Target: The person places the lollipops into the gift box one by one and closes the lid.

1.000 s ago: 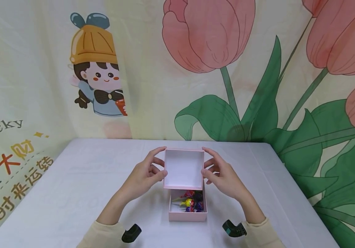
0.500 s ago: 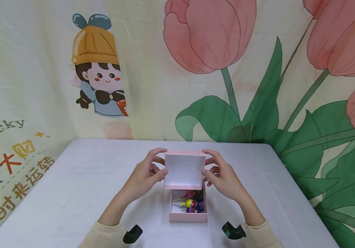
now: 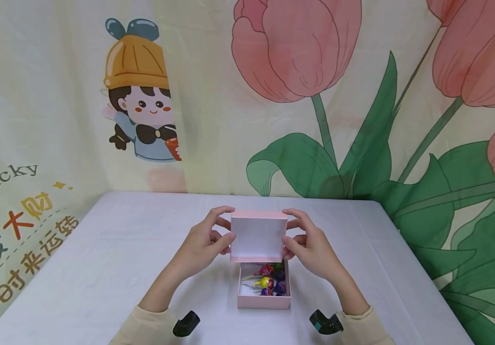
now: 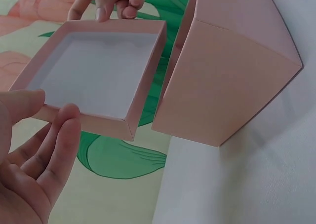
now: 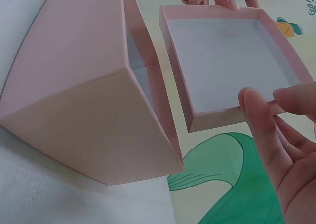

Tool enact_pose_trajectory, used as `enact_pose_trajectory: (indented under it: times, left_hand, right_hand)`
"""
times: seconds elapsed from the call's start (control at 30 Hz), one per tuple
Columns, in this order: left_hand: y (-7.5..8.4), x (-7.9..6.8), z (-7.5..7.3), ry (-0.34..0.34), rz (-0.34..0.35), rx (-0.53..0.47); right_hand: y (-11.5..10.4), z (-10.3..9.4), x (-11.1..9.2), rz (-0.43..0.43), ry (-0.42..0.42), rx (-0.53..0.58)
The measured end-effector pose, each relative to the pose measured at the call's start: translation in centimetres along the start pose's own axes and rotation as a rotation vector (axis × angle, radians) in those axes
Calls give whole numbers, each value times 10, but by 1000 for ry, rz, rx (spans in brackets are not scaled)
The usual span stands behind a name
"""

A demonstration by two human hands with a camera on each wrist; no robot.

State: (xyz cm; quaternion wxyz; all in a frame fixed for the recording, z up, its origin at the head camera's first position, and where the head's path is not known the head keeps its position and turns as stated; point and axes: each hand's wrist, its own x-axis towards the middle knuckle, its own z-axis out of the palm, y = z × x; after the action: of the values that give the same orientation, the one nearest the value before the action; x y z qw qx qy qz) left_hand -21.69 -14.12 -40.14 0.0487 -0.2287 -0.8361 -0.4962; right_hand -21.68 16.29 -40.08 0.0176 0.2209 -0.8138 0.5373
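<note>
A pink box lid (image 3: 259, 239) with a white inside is held above the open pink box (image 3: 264, 302), its hollow side toward me. My left hand (image 3: 204, 244) pinches the lid's left side between thumb and fingers. On the opposite side my right hand (image 3: 312, 244) pinches it the same way. Several lollipops (image 3: 266, 283) in bright wrappers lie in the box; the lid hides its far part. In the left wrist view, a gap separates the lid (image 4: 94, 71) from the box (image 4: 232, 76). The right wrist view shows that gap too, between lid (image 5: 222, 61) and box (image 5: 74, 110).
The box stands on a table with a white cloth (image 3: 126, 254). Behind the table hangs a printed backdrop (image 3: 213, 120) with tulips and a cartoon figure. A small black device (image 3: 186, 324) sits at the left wrist, another device (image 3: 326, 322) at the right.
The lid has tilted, so more of its upper side wall shows. Both hands keep their grip on it. The whole view has shifted slightly, and the box stays on the table.
</note>
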Motion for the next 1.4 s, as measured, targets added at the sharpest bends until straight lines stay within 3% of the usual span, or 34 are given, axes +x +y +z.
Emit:
enact_pose_trajectory:
  times: [0.43, 1.07, 1.4]
  left_hand:
    - [0, 1, 2, -30, 10, -33]
    - [-4, 0, 0, 5, 2, -24]
    - [-3, 1, 2, -2, -40, -45]
  right_hand:
    - [2, 0, 0, 4, 8, 66]
    - [3, 1, 3, -44, -11, 182]
    - [6, 0, 2, -55, -9, 154]
